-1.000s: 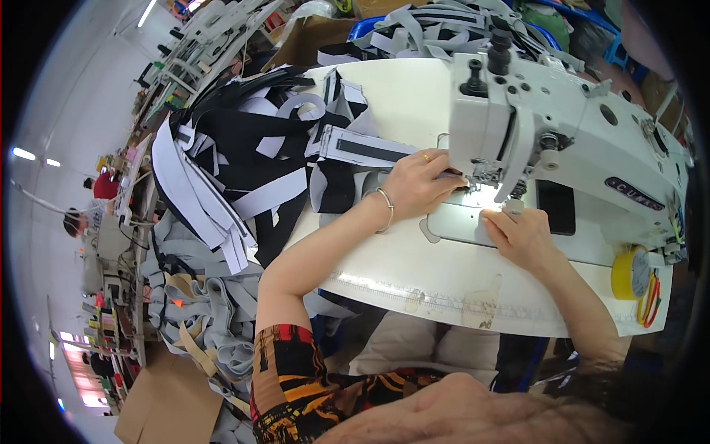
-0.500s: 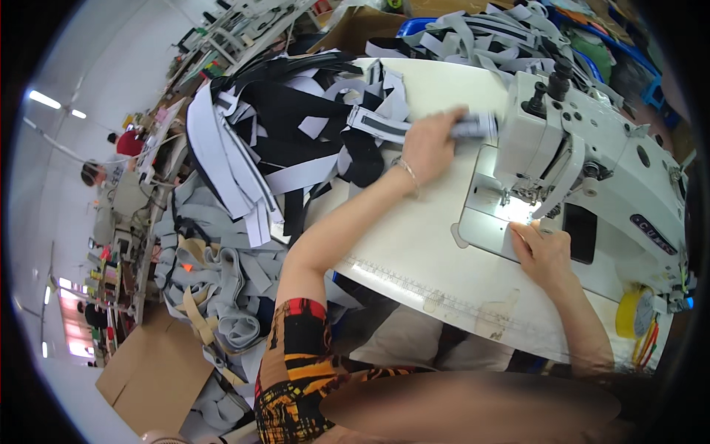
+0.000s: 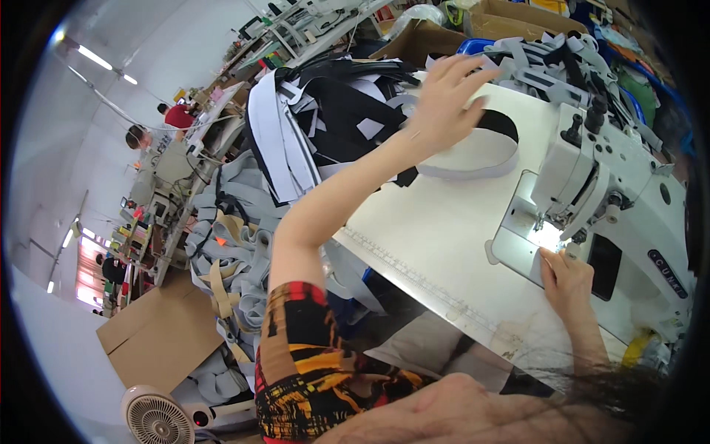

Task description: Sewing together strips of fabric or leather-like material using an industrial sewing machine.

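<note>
In the head view, holds the bare left hand [image 3: 446, 103] raised with fingers fanned apart, near a tangled heap of black and white fabric strips [image 3: 355, 111]. Shows a curved black-and-white fabric band [image 3: 484, 172] just beside that hand, over the smooth white tabletop [image 3: 436, 229]; cannot tell whether touching. Has the bare right hand [image 3: 569, 285] by the silvery metal plate [image 3: 515, 244] of the white sewing machine [image 3: 560, 155], with thumb and index fingertip close together; cannot tell whether pinching anything.
</note>
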{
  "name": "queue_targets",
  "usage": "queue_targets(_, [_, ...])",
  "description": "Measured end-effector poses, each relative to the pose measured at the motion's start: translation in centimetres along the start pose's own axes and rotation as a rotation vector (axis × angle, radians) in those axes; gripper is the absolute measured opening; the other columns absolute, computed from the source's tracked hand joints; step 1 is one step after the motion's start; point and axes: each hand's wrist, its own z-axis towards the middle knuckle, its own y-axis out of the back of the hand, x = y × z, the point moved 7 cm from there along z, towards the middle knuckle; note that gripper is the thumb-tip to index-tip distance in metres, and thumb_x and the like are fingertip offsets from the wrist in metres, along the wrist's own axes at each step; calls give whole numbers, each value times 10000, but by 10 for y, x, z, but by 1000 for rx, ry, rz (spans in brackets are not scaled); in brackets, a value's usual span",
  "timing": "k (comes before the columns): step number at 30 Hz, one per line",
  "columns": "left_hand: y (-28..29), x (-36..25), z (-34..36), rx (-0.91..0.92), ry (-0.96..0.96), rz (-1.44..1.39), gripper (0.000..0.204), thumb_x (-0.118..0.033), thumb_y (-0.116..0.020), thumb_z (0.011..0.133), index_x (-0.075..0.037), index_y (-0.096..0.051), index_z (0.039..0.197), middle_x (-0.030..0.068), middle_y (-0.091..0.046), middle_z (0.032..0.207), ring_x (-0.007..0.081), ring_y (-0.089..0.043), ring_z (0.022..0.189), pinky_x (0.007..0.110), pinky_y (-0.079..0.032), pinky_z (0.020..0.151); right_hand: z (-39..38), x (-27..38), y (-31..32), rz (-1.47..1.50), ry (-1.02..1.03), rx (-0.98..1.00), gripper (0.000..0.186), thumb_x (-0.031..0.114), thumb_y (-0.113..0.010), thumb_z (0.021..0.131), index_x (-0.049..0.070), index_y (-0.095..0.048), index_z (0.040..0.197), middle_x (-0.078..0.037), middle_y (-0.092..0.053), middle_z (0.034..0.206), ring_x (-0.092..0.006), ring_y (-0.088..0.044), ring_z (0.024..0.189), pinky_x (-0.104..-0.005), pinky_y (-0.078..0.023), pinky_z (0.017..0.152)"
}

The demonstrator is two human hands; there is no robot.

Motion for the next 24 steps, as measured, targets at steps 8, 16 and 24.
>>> queue_targets(8, [214, 81, -163, 61, 464, 572, 267, -2, -652, 794, -94, -711, 1038, 86, -685, 973, 287, -603, 928, 382, -454, 848, -3, -9, 4, 4, -55, 37, 178, 50, -682, 823, 65, -683, 1000, -123, -636, 721, -287, -619, 600, -388, -468, 534])
queue_targets(16, [154, 44, -141, 151, 202, 332, 268, 5, -670, 753, -122, -709, 985, 12, -661, 941, 237, -584, 890, 358, -451, 805, 1, -5, 4, -26, -81, 68, 188, 36, -673, 821, 71, -681, 1006, -122, -593, 692, -264, -584, 541, -347, -432, 495])
queue_targets(24, [42, 2, -112, 189, 76, -23, 232, -14, -693, 746, -101, -712, 960, 29, -678, 993, 234, -598, 912, 349, -448, 824, 1, -1, 0, 21, -67, 34, 124, 25, -681, 827, 61, -682, 946, -83, -517, 646, -235, -535, 506, -348, -389, 467])
